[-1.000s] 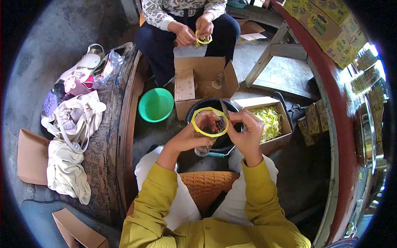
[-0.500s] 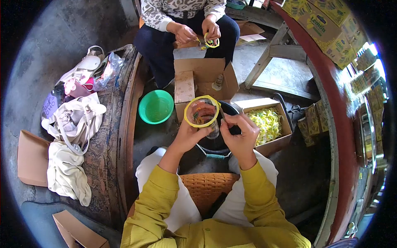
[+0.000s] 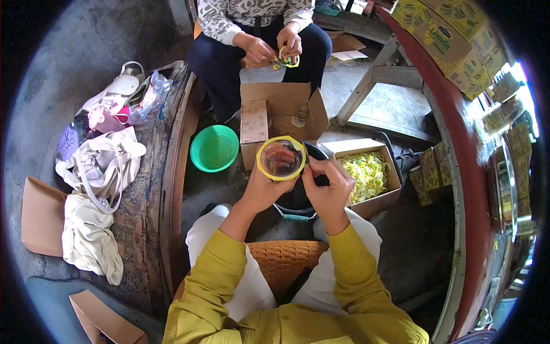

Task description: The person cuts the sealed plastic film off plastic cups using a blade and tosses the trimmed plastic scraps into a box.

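My left hand is wrapped round a clear jar with a yellow, many-sided rim. Its open top faces me, and the fingers behind show reddish through its wall. At the right side of that rim, my right hand is closed in a pinch. Something thin and dark shows at its fingertips, too small to name. Below both hands stands a dark bucket with a green-gripped handle, partly hidden by them.
Ahead, an open cardboard box holds a small glass-like item. To the right, another box contains yellow-green wrappers. A green basin sits left. Opposite, a person's hands handle a yellow-rimmed piece. Bags lie on the left bench.
The jar has tipped so its mouth faces me more squarely. My right hand has shifted slightly left, still at the rim. The other person's hands have moved closer together.
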Tool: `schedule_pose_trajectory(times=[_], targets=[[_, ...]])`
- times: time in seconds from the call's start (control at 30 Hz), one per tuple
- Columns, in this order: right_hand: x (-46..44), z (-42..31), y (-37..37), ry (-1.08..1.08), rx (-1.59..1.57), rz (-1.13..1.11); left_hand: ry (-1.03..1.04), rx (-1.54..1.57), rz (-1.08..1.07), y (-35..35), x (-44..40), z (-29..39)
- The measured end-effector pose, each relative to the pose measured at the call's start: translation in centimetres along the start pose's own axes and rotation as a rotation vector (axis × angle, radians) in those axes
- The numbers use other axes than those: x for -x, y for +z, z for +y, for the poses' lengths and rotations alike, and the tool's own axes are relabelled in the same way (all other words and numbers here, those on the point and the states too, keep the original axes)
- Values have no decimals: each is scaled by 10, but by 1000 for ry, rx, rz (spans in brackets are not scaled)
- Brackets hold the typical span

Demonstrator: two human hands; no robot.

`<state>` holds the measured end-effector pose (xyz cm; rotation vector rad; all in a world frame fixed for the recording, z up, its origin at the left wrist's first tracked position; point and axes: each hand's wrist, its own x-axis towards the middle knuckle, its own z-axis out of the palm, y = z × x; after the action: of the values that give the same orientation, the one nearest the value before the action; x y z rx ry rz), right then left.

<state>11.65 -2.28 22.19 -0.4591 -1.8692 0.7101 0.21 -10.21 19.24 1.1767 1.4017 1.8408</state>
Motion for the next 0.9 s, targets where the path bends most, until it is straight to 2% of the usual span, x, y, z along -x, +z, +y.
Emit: schedule_pose_trajectory(times=[0.33,0.53,0.9], targets=[[-8,2,-13,15,-60,-69,-16,-56,-128,-2,3,3],[-9,0,-12,82,-129,-51,-28,-52,-105,-3,2,7],[-2,-7,-5,-52,-11,-10,1,-1,-5,-4,1,3]])
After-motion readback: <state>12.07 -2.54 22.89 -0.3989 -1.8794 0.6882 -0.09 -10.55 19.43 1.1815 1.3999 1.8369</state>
